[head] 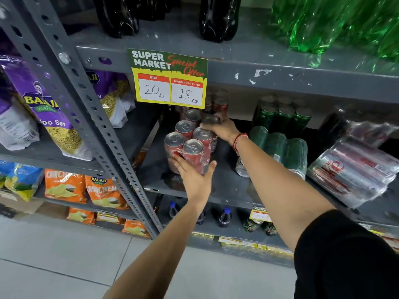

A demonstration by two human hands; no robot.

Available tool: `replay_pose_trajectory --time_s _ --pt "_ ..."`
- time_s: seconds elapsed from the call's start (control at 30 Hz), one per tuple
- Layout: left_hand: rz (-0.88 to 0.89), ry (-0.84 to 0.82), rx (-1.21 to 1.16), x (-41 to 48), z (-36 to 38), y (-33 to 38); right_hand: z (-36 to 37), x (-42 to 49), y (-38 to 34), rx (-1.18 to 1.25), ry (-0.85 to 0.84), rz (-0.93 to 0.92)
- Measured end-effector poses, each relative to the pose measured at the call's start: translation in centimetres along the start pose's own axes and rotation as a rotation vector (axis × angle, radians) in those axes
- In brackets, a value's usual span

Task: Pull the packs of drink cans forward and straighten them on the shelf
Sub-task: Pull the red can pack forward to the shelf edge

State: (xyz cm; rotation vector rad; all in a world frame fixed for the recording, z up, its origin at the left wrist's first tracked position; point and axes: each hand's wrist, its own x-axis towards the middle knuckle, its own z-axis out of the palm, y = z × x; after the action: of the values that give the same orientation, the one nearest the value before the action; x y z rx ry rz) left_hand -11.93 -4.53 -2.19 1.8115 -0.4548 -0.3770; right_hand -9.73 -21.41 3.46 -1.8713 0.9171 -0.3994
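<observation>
A shrink-wrapped pack of red drink cans (190,143) stands upright on the grey shelf (226,190), set at an angle to the front edge. My left hand (194,175) lies flat against the pack's front lower side, fingers spread. My right hand (222,128) grips the pack's far right top corner. More red cans (220,102) stand behind it. To the right stand packs of green cans (280,147) with more green cans (282,115) behind, and a wrapped pack of silver-and-red cans (354,169) lies tipped on its side at the far right.
A yellow price sign (170,80) hangs from the shelf above, over the red cans. A perforated grey upright (92,117) stands to the left, with snack bags (43,108) beyond it. Dark and green bottles (323,24) stand on the upper shelf; small bottles (224,216) below.
</observation>
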Motion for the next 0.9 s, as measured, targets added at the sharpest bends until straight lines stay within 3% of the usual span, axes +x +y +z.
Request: replay_pose_trajectory --time_s 0.13,0.23,0.37,0.47,0.9 --pt "0.099 -0.032 0.068 3.1 -3.2 -1.1 0.4 -1.5 1.0 -0.011 0.144 -0.027" --pt "0.127 -0.164 0.111 5.6 -5.6 -1.8 1.4 -2.9 1.5 -0.154 0.203 -0.038" --pt "0.143 -0.337 0.204 8.3 -7.8 -2.6 2.3 -5.0 1.3 -0.147 0.331 0.040" --pt "0.114 -0.416 0.145 9.7 -8.5 -3.0 3.0 -6.4 0.9 -0.127 0.394 0.050" --pt "0.087 -0.493 0.113 12.5 -8.6 -4.0 4.1 -9.8 0.7 -0.211 0.496 0.060"
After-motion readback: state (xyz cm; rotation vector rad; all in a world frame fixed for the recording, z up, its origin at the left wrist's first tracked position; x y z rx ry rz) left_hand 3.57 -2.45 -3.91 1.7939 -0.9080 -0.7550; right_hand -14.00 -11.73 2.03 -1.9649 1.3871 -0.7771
